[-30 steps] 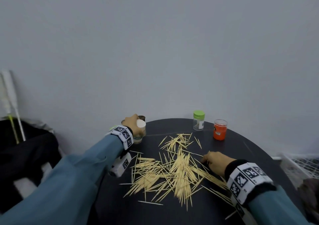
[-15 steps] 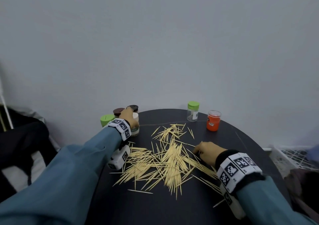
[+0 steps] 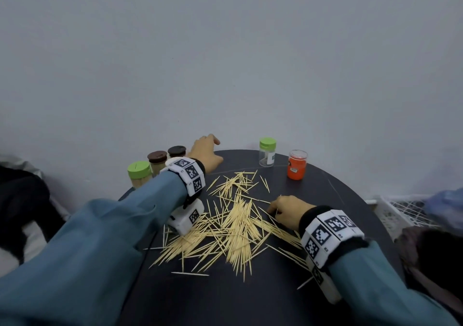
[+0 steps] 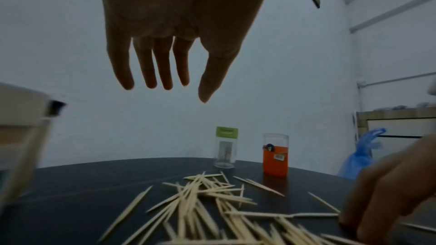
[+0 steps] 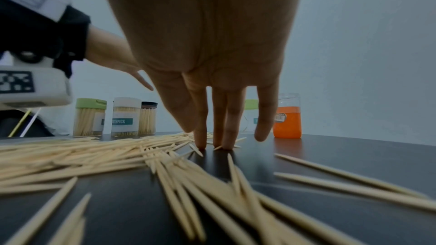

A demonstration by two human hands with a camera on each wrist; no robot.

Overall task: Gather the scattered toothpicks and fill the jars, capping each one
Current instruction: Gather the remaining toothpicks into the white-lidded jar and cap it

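Note:
A heap of toothpicks (image 3: 233, 228) lies across the middle of the round dark table (image 3: 325, 195). My left hand (image 3: 208, 150) hovers open above the table's back edge, fingers straight and empty (image 4: 179, 90), right of several capped, filled jars: green lid (image 3: 139, 173), brown lid (image 3: 157, 159), dark lid (image 3: 177, 151), white lid (image 5: 125, 116). My right hand (image 3: 283, 211) rests on the heap's right side, its straight fingertips (image 5: 200, 144) touching the table among the sticks. At the back stand a nearly empty green-lidded jar (image 3: 267, 151) and an uncapped orange jar (image 3: 297, 164).
The table stands against a plain wall. A white wire basket (image 3: 406, 210) and a blue glove (image 4: 363, 156) sit off the right edge. Dark fabric (image 3: 22, 200) lies to the left. Stray toothpicks (image 3: 190, 273) reach toward the front edge.
My left hand has let go of the white-lidded jar and moved right, opening above the table's back edge. The right hand stays on the heap.

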